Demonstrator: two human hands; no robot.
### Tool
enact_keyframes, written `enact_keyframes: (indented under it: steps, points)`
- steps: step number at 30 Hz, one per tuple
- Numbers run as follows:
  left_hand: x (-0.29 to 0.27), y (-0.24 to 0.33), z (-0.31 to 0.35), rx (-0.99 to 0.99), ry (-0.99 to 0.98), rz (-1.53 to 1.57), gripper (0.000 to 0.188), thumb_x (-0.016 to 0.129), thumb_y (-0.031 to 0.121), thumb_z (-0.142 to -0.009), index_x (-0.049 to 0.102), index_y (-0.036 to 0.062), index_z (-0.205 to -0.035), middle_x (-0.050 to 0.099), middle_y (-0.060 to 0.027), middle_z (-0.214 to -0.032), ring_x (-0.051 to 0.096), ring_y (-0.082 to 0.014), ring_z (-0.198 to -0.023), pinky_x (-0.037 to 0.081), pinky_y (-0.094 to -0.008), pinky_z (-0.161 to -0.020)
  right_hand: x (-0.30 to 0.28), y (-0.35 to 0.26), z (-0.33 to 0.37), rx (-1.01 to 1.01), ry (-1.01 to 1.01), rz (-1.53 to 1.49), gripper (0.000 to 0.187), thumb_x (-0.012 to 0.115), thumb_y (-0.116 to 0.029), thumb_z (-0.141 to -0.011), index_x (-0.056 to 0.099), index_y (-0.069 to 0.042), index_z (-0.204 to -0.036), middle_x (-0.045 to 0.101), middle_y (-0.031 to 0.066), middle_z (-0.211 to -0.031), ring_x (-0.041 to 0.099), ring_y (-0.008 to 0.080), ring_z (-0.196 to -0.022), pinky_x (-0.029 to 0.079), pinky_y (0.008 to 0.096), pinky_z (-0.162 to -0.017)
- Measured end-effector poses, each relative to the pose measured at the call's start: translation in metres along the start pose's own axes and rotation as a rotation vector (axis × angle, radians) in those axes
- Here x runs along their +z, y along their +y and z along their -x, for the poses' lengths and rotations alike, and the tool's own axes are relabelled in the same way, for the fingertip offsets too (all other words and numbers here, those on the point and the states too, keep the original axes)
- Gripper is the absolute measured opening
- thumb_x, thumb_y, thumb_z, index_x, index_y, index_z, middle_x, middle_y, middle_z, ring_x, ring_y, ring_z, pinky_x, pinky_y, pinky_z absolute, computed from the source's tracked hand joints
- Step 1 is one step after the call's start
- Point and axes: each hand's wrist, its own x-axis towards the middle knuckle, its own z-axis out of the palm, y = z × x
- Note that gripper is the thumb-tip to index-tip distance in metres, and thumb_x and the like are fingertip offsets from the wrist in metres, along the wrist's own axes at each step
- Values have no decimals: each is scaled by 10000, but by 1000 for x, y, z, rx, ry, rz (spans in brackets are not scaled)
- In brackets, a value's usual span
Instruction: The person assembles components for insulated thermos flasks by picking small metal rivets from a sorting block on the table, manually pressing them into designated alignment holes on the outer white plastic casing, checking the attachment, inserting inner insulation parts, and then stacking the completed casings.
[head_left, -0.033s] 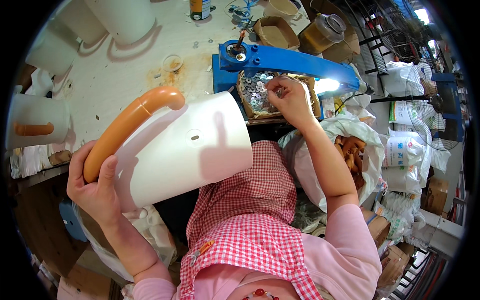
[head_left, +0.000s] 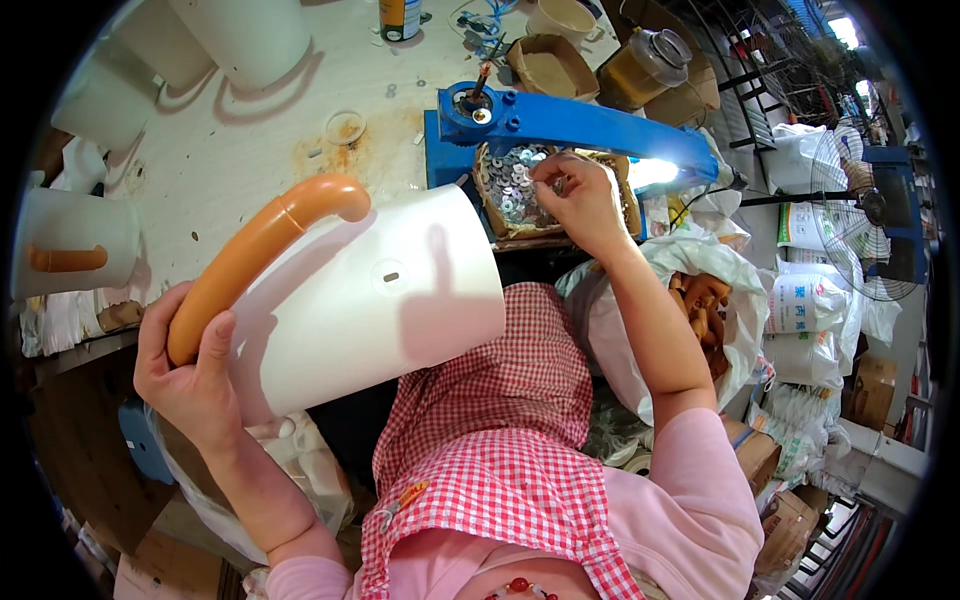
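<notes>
Head; left fingers [head_left: 156, 332] seemingly around handle [head_left: 250, 255]

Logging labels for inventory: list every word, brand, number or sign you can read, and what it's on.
Print isn't copied out here; where it stands:
White sack: blue characters.
Sack above it: green print, too small to read.
Can: label print too small to read.
White cylinder: no print seen.

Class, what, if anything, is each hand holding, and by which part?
Left hand: the orange handle, gripped near its lower end. Right hand: at the washers; whether it holds one cannot be told.
</notes>
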Motion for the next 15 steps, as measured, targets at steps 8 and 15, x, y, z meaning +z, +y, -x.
enact_keyframes:
  steps: [8, 15]
  points:
    - [1, 4, 2, -11, -18, -5, 350, 875, 133, -782, 685, -16, -1036, 661, -23, -942, 585, -103, -838, 478, -229, -781, -17, -68, -10, 58, 98, -430, 58, 708, -7, -838, 698, 7, -894, 698, 9, -781, 593, 32, -673, 461, 196, -598]
    - [2, 2, 1, 26, 5, 25, 361, 881, 133, -775, 682, -21, -1034, 668, -30, -937, 590, -108, -833, 480, -232, -775, -26, -96, -55, -302, 332, -332, 67, 715, 19, -833, 709, -19, -888, 727, 11, -873, 614, 49, -700, 492, 192, -615]
